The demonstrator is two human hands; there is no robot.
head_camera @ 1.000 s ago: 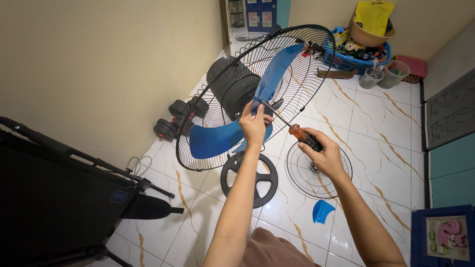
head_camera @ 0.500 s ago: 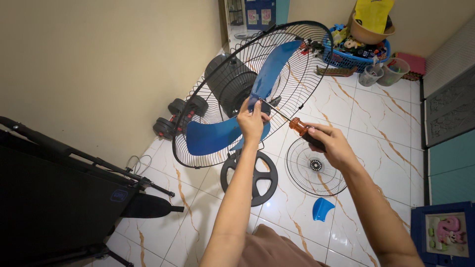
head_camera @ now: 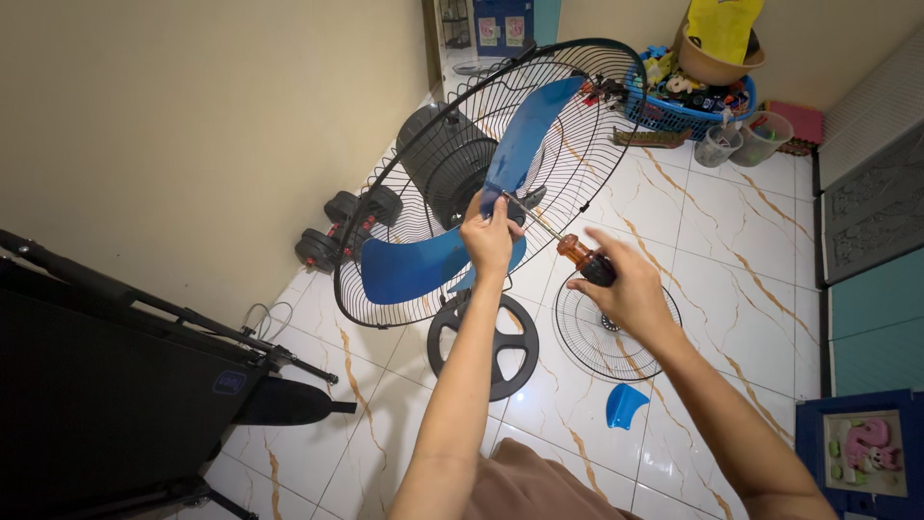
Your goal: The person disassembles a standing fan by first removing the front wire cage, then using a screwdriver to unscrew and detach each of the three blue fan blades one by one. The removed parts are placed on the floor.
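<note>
A pedestal fan leans toward me, its black wire rear guard (head_camera: 587,125) open at the front, with blue blades (head_camera: 409,265) and a black motor housing (head_camera: 443,164) behind. My left hand (head_camera: 489,236) grips the blade hub at the centre. My right hand (head_camera: 616,284) holds a screwdriver (head_camera: 576,252) with an orange and black handle, its thin shaft pointing up-left to the hub by my left fingers. Some right fingers are loosened around the handle.
The fan's round black base (head_camera: 491,347) stands on the marble-pattern tiles. The smaller front guard (head_camera: 606,332) and a blue plastic piece (head_camera: 624,404) lie on the floor. Dumbbells (head_camera: 337,231) sit by the wall, a black folded frame (head_camera: 115,385) left, a blue basket (head_camera: 688,106) far back.
My right hand has shifted its grip on the screwdriver handle, turning it, with fingers spreading. The fan head tilted slightly. My left hand stays on the hub.
</note>
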